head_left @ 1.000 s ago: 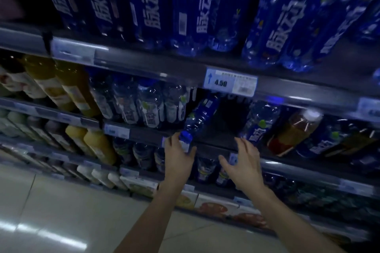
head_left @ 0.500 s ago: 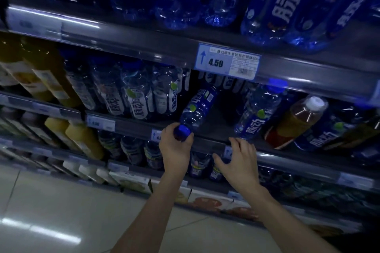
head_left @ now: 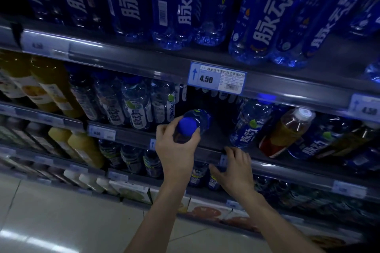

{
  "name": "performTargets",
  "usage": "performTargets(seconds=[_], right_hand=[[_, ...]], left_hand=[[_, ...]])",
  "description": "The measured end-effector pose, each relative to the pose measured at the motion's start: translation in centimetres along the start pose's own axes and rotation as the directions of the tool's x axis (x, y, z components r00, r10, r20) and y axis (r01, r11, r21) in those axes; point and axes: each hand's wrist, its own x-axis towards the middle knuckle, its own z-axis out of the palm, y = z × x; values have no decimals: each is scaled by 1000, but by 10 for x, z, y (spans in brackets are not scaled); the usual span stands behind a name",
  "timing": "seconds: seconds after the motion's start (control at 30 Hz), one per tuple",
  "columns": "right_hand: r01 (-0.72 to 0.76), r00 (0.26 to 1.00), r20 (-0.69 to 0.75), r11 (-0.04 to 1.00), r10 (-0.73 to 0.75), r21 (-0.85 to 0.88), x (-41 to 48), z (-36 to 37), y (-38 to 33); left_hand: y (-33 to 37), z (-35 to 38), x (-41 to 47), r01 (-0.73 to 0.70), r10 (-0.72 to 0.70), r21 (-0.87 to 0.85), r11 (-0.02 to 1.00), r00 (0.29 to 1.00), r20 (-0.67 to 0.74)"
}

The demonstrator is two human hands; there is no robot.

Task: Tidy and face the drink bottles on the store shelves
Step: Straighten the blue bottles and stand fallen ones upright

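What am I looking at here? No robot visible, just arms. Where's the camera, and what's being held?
No machine: a person works with bare hands, and one wide-angle camera on their head looks forward and down, so you see only their forearms. In front are store shelves of drinks. The left hand grips a blue-capped bottle near its cap, the cap pointing at the camera, over a gap in the middle shelf. The right hand rests open on that shelf's front rail, holding nothing. To the right, a blue-labelled bottle and an amber white-capped bottle lean tilted. A price tag reads 4.50.
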Motion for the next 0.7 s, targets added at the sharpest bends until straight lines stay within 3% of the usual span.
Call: performTargets(seconds=[0.2, 0.33, 0.5, 0.7], right_hand=[[-3, 1000, 8, 1000, 3, -9, 0, 3, 2], [-1, 1000, 27, 1000, 2, -31, 1, 5, 2], [10, 999, 32, 1000, -9, -27, -1, 4, 3], [22, 1000, 3, 1000, -22, 9, -2, 0, 2]], left_hand=[[21, 9, 8, -72, 73, 47, 996, 997, -18], [24, 16, 18, -127, 125, 55, 990, 991, 40], [18, 27, 28, -114, 111, 16, 993, 988, 106], [10, 42, 36, -87, 86, 13, 996, 993, 87]])
